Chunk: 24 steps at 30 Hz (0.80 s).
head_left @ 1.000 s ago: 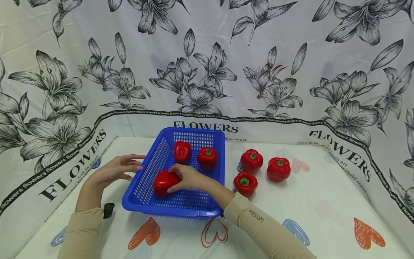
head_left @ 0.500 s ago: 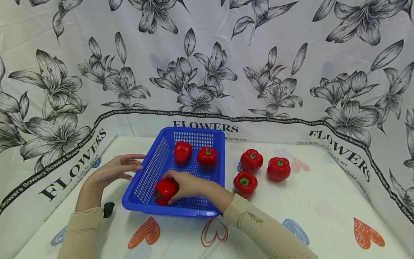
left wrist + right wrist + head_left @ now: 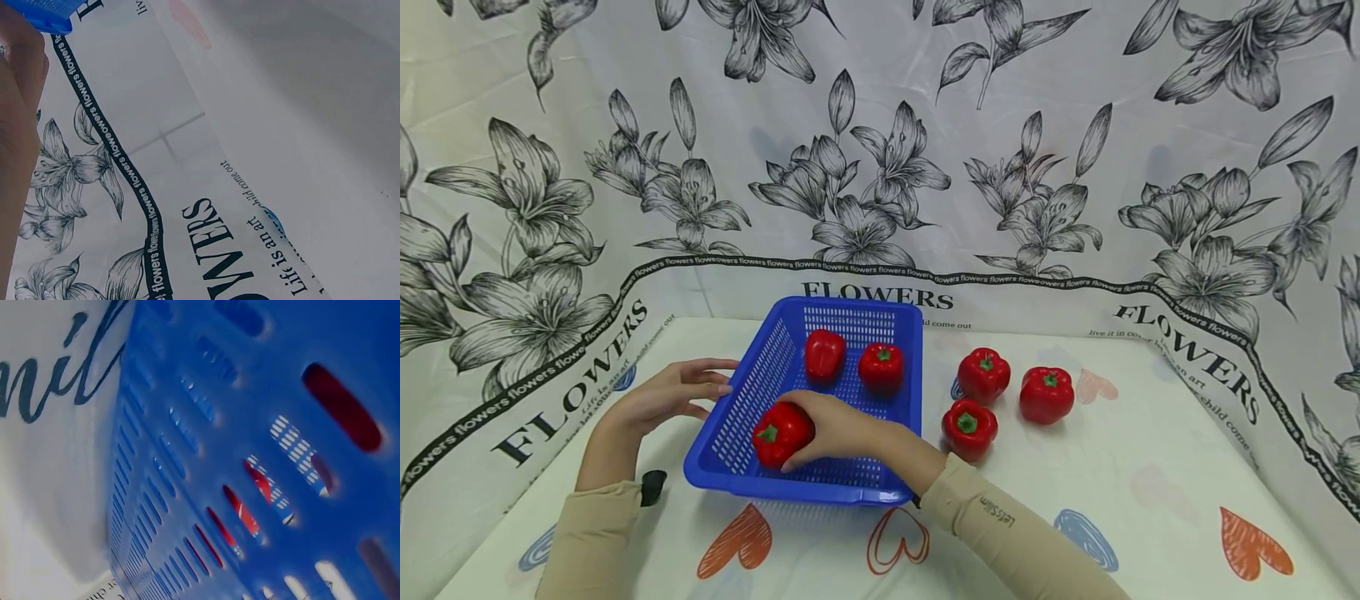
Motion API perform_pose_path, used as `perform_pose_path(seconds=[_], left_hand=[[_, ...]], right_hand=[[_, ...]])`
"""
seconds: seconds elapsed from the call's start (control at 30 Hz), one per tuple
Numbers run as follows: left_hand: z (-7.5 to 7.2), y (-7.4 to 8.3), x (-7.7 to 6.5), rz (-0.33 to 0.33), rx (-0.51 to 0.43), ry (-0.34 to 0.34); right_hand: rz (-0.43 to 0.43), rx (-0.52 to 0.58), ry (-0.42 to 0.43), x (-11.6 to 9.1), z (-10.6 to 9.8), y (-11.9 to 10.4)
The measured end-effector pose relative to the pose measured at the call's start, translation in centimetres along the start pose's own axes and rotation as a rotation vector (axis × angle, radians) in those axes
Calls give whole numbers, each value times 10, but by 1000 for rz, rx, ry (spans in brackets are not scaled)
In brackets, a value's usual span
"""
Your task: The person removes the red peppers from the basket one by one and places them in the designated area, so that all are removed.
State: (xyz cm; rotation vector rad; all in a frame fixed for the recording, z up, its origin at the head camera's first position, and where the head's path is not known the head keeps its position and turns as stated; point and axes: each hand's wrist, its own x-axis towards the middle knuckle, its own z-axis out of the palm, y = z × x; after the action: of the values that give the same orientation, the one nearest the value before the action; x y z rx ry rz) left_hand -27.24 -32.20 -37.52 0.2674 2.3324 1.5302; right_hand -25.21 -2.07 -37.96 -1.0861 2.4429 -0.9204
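Observation:
In the head view, my right hand [image 3: 826, 427] reaches over the front right of a blue plastic basket [image 3: 715, 472] and grips a red bell pepper [image 3: 780, 437]. The pepper's green stem faces left and up toward the camera. Two more bell peppers sit in the basket's back half: one on its side [image 3: 824, 357], the other stem up [image 3: 882, 368]. My left hand [image 3: 670, 394] is at the basket's left rim, its fingers loosely extended with the tips at the rim. The right wrist view is filled by the basket's slotted wall [image 3: 187, 456], with red showing through the slots.
Right of the basket stand three red bell peppers: one at the back [image 3: 983, 375], one in front [image 3: 969, 429] and one farther right [image 3: 1047, 395]. A white cloth [image 3: 1150, 467] with printed hearts covers the table. A flower-printed curtain [image 3: 925, 242] closes off the back and sides.
The pepper in my right hand has turned, so its stem, hidden at first, now shows toward the camera. The pepper at the back left of the basket shifted slightly. My left hand stays put.

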Motion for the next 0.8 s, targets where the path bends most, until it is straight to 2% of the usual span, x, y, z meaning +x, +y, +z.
perform_pose_path(seconds=[0.2,0.43,0.6,0.8], left_hand=[[1,0,0,0,11,1],[0,1,0,1,17,5],[0,1,0,-1,15,6],[0,1,0,1,7,3]], right_hand=[[34,151,94,-2,-7,-2],[57,291,162,-5,-13,-3],[22,349,180,-10,-19,-4],[52,348,235,-18,-23,-6]])
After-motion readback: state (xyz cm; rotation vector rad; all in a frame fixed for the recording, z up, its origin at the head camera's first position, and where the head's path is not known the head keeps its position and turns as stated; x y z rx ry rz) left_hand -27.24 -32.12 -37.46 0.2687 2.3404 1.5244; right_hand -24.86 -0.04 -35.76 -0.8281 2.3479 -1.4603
